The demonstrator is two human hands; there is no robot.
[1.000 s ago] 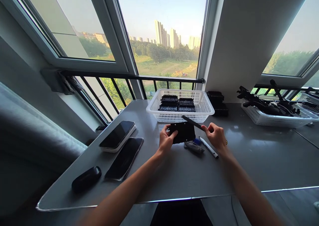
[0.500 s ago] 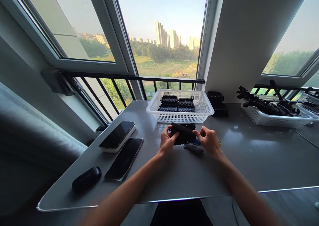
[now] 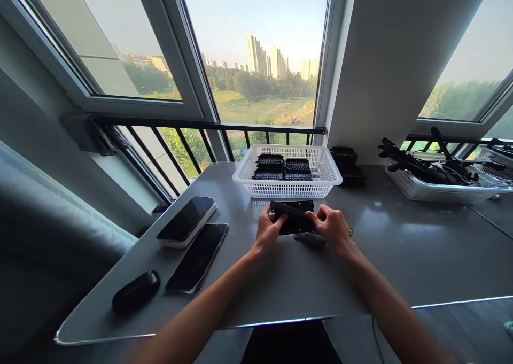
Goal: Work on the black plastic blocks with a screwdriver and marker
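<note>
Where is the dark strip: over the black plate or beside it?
Over it: the dark strip overlaps the black plate between the left hand and right hand. Full contact cannot be told.

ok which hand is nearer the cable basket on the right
Right. The right hand is left of the basket and closer to the camera; the left hand is farther left, gripping the black plate's left end.
</note>
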